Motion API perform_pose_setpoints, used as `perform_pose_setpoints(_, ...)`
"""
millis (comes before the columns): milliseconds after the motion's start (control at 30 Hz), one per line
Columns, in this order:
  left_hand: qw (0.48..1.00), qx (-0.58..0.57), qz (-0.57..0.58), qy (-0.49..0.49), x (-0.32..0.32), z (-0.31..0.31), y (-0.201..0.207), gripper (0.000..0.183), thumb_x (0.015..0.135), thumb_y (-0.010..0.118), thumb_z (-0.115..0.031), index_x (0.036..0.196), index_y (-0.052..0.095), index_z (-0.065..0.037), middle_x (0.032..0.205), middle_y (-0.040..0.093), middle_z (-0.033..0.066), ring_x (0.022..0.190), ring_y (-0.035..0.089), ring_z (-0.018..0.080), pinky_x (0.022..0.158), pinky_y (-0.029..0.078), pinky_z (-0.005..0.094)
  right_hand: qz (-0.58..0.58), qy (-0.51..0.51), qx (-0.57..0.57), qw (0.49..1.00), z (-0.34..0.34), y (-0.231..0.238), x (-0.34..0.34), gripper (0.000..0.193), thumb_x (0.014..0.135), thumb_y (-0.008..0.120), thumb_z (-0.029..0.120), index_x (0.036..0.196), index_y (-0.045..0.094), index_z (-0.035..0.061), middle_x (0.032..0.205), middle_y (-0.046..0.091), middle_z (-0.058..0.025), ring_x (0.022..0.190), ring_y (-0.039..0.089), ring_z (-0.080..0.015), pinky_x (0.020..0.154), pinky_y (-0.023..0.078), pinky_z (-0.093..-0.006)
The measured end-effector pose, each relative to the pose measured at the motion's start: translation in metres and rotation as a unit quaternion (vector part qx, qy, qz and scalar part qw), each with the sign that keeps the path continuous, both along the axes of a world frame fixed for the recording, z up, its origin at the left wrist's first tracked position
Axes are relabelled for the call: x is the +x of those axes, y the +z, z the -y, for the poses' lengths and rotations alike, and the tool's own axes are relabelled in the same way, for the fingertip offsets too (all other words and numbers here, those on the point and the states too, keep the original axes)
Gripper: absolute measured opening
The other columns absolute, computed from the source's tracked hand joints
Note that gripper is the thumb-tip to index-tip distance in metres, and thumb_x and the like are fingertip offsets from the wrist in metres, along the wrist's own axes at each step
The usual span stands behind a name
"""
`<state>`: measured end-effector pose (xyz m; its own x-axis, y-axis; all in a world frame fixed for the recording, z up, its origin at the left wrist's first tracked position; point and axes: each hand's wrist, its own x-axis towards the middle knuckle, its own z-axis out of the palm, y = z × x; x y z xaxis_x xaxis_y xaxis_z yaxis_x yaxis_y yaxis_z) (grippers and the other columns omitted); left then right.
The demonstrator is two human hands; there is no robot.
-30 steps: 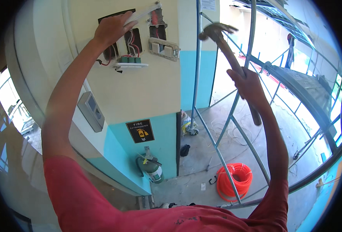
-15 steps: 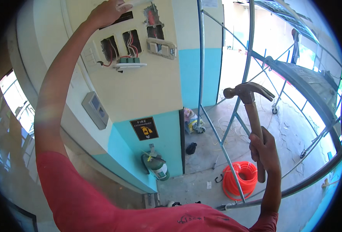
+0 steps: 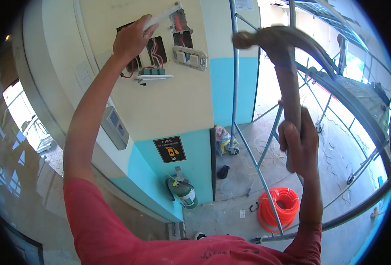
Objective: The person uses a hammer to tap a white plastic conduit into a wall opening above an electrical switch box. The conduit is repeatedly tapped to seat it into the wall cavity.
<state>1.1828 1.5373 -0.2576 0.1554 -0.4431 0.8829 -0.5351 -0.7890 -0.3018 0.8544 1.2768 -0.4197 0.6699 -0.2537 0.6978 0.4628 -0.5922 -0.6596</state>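
Observation:
My left hand [image 3: 134,39] is closed around a pale, flat bar [image 3: 166,14], whose far end lies by the top of a rough-edged hole [image 3: 178,22] in the cream wall. Something red shows inside that hole. To the right, my right hand [image 3: 302,143] grips the wooden handle of a claw hammer [image 3: 281,46], its head raised and a little blurred. Below the bar, a wall box [image 3: 158,49] with red and white wires sits open. A white plate with green switch modules [image 3: 154,72] hangs from the wires, and a second switch plate [image 3: 190,58] hangs tilted beside it.
Metal scaffolding [image 3: 235,88] stands close on the right. A coil of orange tubing [image 3: 266,212] lies on the floor by its leg. Low on the turquoise wall hangs a green fire extinguisher [image 3: 184,193], under a black sign [image 3: 170,149]. A grey wall device [image 3: 115,128] is near my left forearm.
The hammer has risen and come nearer, looking larger. My left hand and the bar appear lower and farther right, and the whole view has shifted slightly.

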Motion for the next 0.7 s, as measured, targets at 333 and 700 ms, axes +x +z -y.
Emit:
perform_pose_setpoints(333, 0.996, -0.002, 0.061, -0.066, 0.029, -0.009, 0.0, 0.041, 0.09, 0.055, -0.039, 0.12, 0.054, -0.012, 0.098, 0.067, 0.0129, 0.082, 0.065, 0.0323, 0.069, 0.053, 0.0404, 0.176, -0.061, -0.248, 0.951, -0.017, 0.084, 0.094, 0.031, 0.095, 0.051, 0.029, 0.11, 0.047, 0.0024, 0.062, 0.058, -0.011, 0.049, 0.057, -0.0175, 0.047, 0.045, -0.0314)
perform_pose_setpoints(700, 0.997, -0.014, 0.021, -0.078, 0.028, -0.001, -0.007, 0.039, 0.09, 0.055, -0.04, 0.115, 0.055, -0.01, 0.082, 0.066, 0.015, 0.072, 0.064, 0.0336, 0.061, 0.05, 0.043, 0.118, -0.145, -0.324, 0.927, -0.014, 0.152, 0.174, 0.034, 0.097, 0.046, 0.037, 0.105, 0.051, 0.0042, 0.063, 0.056, -0.0121, 0.052, 0.059, -0.0204, 0.052, 0.047, -0.0373)
